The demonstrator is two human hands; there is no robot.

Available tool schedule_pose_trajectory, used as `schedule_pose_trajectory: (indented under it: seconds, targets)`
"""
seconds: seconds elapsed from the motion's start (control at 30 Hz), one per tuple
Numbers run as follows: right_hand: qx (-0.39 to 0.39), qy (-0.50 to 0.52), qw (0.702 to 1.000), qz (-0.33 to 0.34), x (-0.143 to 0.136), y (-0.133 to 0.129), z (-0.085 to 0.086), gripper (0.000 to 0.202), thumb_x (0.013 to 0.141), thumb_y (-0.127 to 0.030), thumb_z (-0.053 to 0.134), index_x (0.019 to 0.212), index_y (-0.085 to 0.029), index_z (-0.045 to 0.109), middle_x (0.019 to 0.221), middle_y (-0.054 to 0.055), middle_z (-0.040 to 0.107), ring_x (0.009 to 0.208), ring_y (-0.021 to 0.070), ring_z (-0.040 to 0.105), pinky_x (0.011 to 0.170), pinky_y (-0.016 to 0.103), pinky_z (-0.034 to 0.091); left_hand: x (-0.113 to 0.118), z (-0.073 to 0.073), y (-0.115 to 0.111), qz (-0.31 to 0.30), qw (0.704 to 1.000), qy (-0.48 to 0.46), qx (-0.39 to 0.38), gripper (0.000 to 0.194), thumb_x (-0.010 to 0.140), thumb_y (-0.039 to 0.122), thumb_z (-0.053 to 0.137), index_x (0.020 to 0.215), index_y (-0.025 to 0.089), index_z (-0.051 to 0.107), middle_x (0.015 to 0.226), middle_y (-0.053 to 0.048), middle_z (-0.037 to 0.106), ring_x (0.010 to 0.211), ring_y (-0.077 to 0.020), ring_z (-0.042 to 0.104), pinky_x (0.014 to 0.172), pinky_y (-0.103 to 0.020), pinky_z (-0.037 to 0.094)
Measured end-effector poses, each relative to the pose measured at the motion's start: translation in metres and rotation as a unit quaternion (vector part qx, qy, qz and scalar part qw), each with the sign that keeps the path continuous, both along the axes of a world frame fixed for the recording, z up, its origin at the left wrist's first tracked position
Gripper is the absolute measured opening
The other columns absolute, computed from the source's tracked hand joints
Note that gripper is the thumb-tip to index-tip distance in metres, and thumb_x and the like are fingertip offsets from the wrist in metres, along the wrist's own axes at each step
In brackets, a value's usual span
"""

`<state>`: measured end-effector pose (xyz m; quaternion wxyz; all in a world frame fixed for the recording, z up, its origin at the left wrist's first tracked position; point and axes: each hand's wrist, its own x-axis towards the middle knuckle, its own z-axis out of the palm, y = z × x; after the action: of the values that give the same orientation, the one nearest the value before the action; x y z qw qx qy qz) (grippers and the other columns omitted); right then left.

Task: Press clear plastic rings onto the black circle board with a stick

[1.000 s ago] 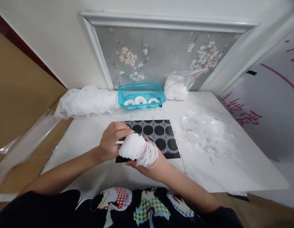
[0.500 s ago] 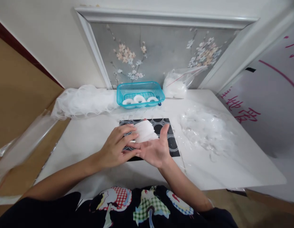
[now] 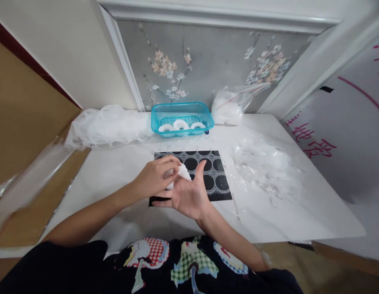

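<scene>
My left hand (image 3: pixel 155 176) is closed over a soft white piece with a finely ridged edge (image 3: pixel 185 172), fingers curled onto its left part. Much of that piece is hidden behind the fingers, so its kind is unclear. Palm up, my right hand (image 3: pixel 191 196) supports it from below with the thumb raised and the fingers stretched to the left, some of them under my left hand. Beneath both hands lies a black mat printed with grey-rimmed circles (image 3: pixel 221 183).
Several white rings lie in a blue plastic basket (image 3: pixel 183 109) at the back. Beside it stand a clear zip bag (image 3: pixel 227 108) with white contents and a heap of white rings in film (image 3: pixel 106 126). Crumpled clear plastic (image 3: pixel 262 163) spreads over the white table (image 3: pixel 269 224) at right.
The white piece was spread flat over my right fingers; now it is gathered leftward under my left hand. My right hand has shifted slightly left, and my left fingers have curled in.
</scene>
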<state>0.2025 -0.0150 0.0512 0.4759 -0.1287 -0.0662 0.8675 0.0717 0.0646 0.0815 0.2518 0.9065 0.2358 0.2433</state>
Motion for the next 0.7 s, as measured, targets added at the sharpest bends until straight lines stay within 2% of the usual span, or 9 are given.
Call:
schedule_pose_trajectory:
  seconds: [0.13,0.23,0.3,0.37,0.47,0.57,0.63,0.67,0.7]
  targets:
    - [0.012,-0.008,1.0,0.006,0.0,0.001,-0.001,0.113,0.057,-0.101,0.006,0.128,-0.027,0.054,0.117,0.011,0.068,0.087,0.0278,0.072,0.078,0.046,0.052,-0.002,0.001,0.007,0.013,0.995,-0.006,-0.098,0.016,0.086,0.018,0.058,0.07,0.018,0.062,0.102,-0.004,0.065,0.084,-0.015,0.064,0.072,-0.027,0.051]
    - [0.015,-0.037,0.999,0.006,-0.003,0.0,-0.002,0.118,0.055,-0.102,0.006,0.13,-0.023,0.054,0.121,0.014,0.066,0.093,0.0305,0.071,0.087,0.051,0.05,-0.004,0.006,0.012,-0.001,0.989,-0.032,-0.147,0.006,0.084,0.025,0.064,0.082,0.019,0.064,0.101,-0.004,0.066,0.09,-0.0173,0.064,0.077,-0.029,0.052]
    - [0.028,-0.084,0.995,-0.04,-0.003,-0.003,-0.004,0.114,0.058,-0.102,0.014,0.129,-0.023,0.055,0.124,0.014,0.065,0.094,0.0298,0.072,0.092,0.051,0.049,-0.009,0.007,0.018,-0.001,0.984,-0.073,-0.164,0.011,0.086,0.029,0.064,0.091,0.019,0.064,0.102,-0.005,0.067,0.095,-0.0186,0.064,0.08,-0.031,0.052]
    - [0.061,-0.141,0.98,-0.124,0.002,-0.007,-0.006,0.103,0.061,-0.1,0.029,0.13,-0.027,0.054,0.13,0.011,0.062,0.092,0.0276,0.073,0.097,0.051,0.047,-0.015,0.002,0.027,0.036,0.983,-0.099,-0.152,0.014,0.09,0.033,0.06,0.091,0.019,0.063,0.1,-0.006,0.066,0.095,-0.0188,0.063,0.082,-0.032,0.052]
    - [0.095,-0.16,0.965,-0.186,0.018,-0.015,-0.017,0.101,0.061,-0.098,0.037,0.137,-0.032,0.048,0.135,0.012,0.059,0.081,0.0244,0.073,0.097,0.055,0.047,-0.025,-0.02,0.041,0.102,0.991,-0.013,-0.083,0.019,0.093,0.035,0.056,0.088,0.019,0.064,0.094,-0.005,0.066,0.09,-0.0198,0.063,0.081,-0.034,0.052]
    - [0.091,-0.093,0.982,-0.136,0.034,-0.022,-0.042,0.104,0.063,-0.098,0.03,0.145,-0.034,0.039,0.122,0.012,0.067,0.062,0.0174,0.069,0.082,0.052,0.055,-0.03,-0.051,0.047,0.067,0.986,0.148,-0.023,0.017,0.092,0.033,0.056,0.093,0.019,0.067,0.098,-0.006,0.067,0.095,-0.0235,0.063,0.087,-0.038,0.051]
    - [0.157,0.031,0.981,-0.106,0.041,-0.024,-0.064,0.096,0.068,-0.094,0.03,0.146,-0.039,0.036,0.111,0.006,0.072,0.051,0.0122,0.064,0.07,0.045,0.058,-0.029,-0.067,0.047,0.053,0.979,0.196,-0.009,0.016,0.09,0.031,0.06,0.097,0.019,0.067,0.101,-0.008,0.067,0.097,-0.0262,0.064,0.087,-0.04,0.05]
    - [0.225,0.124,0.962,-0.094,0.044,-0.024,-0.073,0.088,0.071,-0.091,0.03,0.145,-0.042,0.036,0.111,0.004,0.072,0.048,0.0106,0.063,0.066,0.042,0.059,-0.028,-0.072,0.046,0.053,0.975,0.217,-0.003,0.017,0.09,0.03,0.061,0.1,0.019,0.067,0.103,-0.009,0.067,0.097,-0.027,0.064,0.086,-0.04,0.05]
    - [0.306,0.214,0.925,-0.073,0.047,-0.022,-0.08,0.08,0.076,-0.087,0.028,0.142,-0.043,0.039,0.112,0.002,0.071,0.047,0.0099,0.064,0.065,0.041,0.059,-0.026,-0.075,0.045,0.056,0.969,0.241,0.003,0.018,0.089,0.029,0.061,0.103,0.018,0.066,0.105,-0.01,0.067,0.099,-0.0277,0.063,0.086,-0.039,0.05]
